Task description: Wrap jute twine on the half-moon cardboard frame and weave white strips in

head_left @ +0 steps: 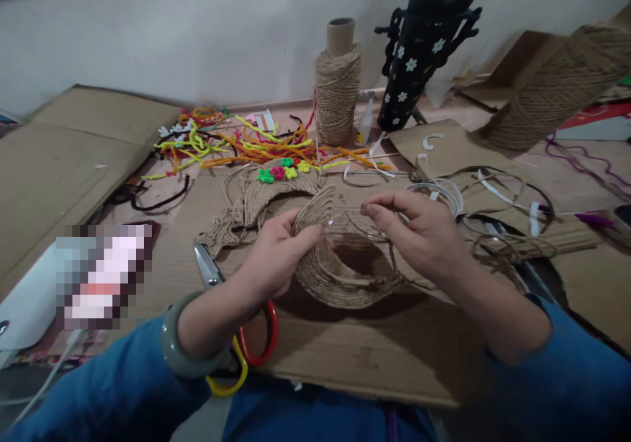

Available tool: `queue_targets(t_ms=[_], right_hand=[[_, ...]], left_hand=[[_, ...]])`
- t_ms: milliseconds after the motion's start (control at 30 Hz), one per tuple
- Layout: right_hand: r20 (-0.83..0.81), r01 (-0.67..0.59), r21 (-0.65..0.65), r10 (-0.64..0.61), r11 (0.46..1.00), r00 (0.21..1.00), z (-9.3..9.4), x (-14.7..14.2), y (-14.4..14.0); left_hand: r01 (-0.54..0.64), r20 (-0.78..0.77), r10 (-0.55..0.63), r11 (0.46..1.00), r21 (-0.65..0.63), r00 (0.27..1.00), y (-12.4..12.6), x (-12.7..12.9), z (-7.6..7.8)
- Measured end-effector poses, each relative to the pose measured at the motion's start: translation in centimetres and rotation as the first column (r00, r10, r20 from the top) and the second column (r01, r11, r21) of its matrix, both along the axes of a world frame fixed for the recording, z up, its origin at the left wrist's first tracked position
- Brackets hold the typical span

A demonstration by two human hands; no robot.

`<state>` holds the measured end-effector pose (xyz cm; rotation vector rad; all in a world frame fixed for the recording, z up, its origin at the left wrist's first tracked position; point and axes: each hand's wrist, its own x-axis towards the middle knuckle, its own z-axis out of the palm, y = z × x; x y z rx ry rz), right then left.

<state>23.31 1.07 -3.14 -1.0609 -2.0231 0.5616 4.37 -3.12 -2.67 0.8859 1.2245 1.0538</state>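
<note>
Head view. A jute-wrapped clear bowl (345, 268) sits tilted on the cardboard sheet (374, 356), near the middle of its near edge, mouth facing up and away from the person. The left hand (276, 254) has its fingers closed on the wrapped left rim; the right hand (419, 231) pinches the bare transparent rim at the upper right, thumb and forefinger together. The bowl lies directly between both hands, its rim running left to right; unwrapped plastic is nearer the right hand. Scissors (231, 323) lie under the left wrist. A jute spool (338, 90) stands toward the far edge, well apart.
</note>
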Motion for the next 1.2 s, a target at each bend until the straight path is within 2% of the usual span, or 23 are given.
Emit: queue_targets(t_ms=[67,133,200,467,600,733,900,1100,1200], right_hand=[[0.072,-0.117,0.08,0.111,0.99,0.991,0.2,-0.2,-0.6],[0.134,-0.245,0.201,0.221,0.949,0.966,0.2,-0.7,-1.3],[0.2,-0.314,0.304,0.261,0.9,0.944,-0.2,-1.1,-1.8],[0.411,-0.315,0.469,0.111,0.825,0.905,-0.8,-1.3,-2.3],[0.433,-0.332,0.466,0.115,0.82,0.894,-0.8,-1.2,-2.2],[0.427,-0.355,0.446,0.154,0.821,0.891,-0.7,-0.6,-1.7],[0.299,-0.253,0.382,0.14,0.889,0.944,0.0,0.8,-0.6],[0.285,-0.317,0.229,0.248,0.921,0.926,0.6,0.9,-0.2],[0.234,-0.312,0.204,0.263,0.928,0.936,0.6,0.7,-0.3]], left_hand=[[-0.04,0.004,0.04,0.998,0.039,0.999,0.2,-0.1,-0.2],[-0.087,0.012,0.086,0.994,0.068,0.996,0.4,-0.2,-0.4],[-0.128,0.044,0.124,0.988,0.086,0.991,0.6,-0.3,-0.6],[-0.208,0.203,0.195,0.977,0.044,0.96,1.2,-0.2,-0.2],[-0.234,0.252,0.217,0.971,0.039,0.943,1.4,-0.6,0.2],[-0.256,0.247,0.219,0.958,0.13,0.944,1.7,-0.9,-0.1],[-0.228,0.197,0.191,0.955,0.19,0.962,1.6,-1.0,-0.8],[-0.243,0.19,0.21,0.955,0.171,0.959,1.4,-0.6,-0.6],[-0.254,0.174,0.228,0.957,0.143,0.958,1.3,-0.5,-0.5]])
